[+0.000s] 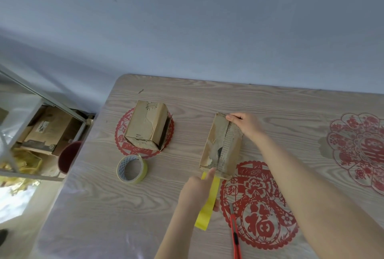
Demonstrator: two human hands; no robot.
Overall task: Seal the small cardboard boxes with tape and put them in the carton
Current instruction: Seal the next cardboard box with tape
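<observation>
A small worn cardboard box (220, 146) lies on the table with its flap seam facing up. My right hand (245, 123) grips the box's far end. My left hand (197, 192) holds a cut strip of yellow tape (207, 206), and its forefinger presses the strip's far end onto the box's near edge. A second small box (145, 128) stands to the left on a red paper-cut. The roll of yellow tape (132, 168) lies in front of that box. No carton shows on the table.
A red utility knife (235, 236) lies near the front edge on a red paper-cut (257, 206). Another red paper-cut (357, 148) is at the right. Left of the table (93, 206) stand a metal shelf (41, 96) with cardboard boxes and a dark red bucket (67, 157).
</observation>
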